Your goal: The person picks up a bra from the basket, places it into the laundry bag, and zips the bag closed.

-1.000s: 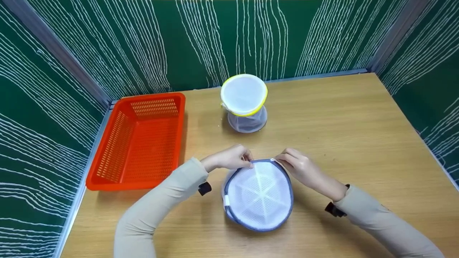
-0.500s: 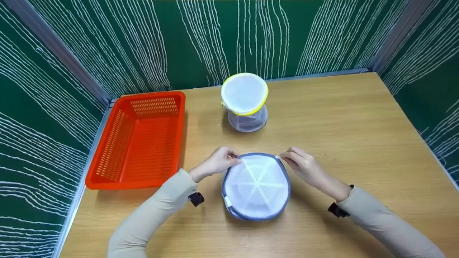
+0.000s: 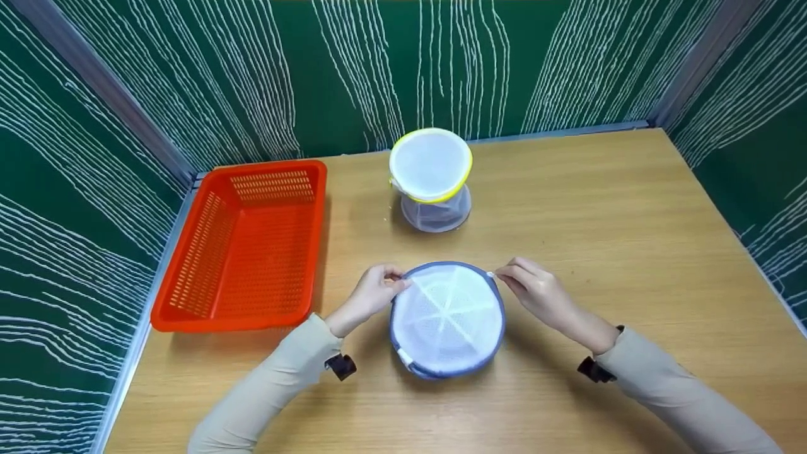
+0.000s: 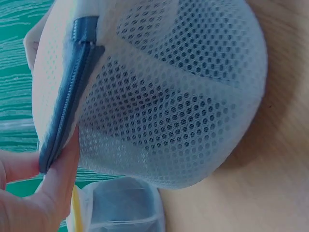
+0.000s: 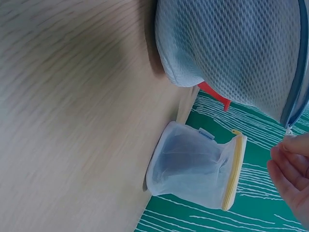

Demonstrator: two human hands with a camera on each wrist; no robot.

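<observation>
A round white mesh laundry bag (image 3: 449,318) with a blue zipper rim stands upright on the table, its lid facing up. My left hand (image 3: 372,293) pinches the rim at its upper left; in the left wrist view thumb and fingers (image 4: 60,179) clasp the blue zipper edge (image 4: 67,101). At the upper right of the rim, my right hand (image 3: 536,296) pinches the small zipper pull (image 5: 288,129), seen by its fingertips in the right wrist view. The zipper looks closed around most of the lid. A white tab (image 3: 404,357) shows at the lower left.
Behind stands a smaller white mesh bag with a yellow zipper rim (image 3: 435,164), its top tilted. An orange-red plastic basket (image 3: 320,239) sits at the left. Green panels with white lines (image 3: 353,75) wall the wooden table (image 3: 605,214) at back and sides.
My left hand has slid leftward along the rim, away from the right hand. The laundry bag has shifted slightly back and left. My right hand has barely moved and keeps hold of the zipper pull.
</observation>
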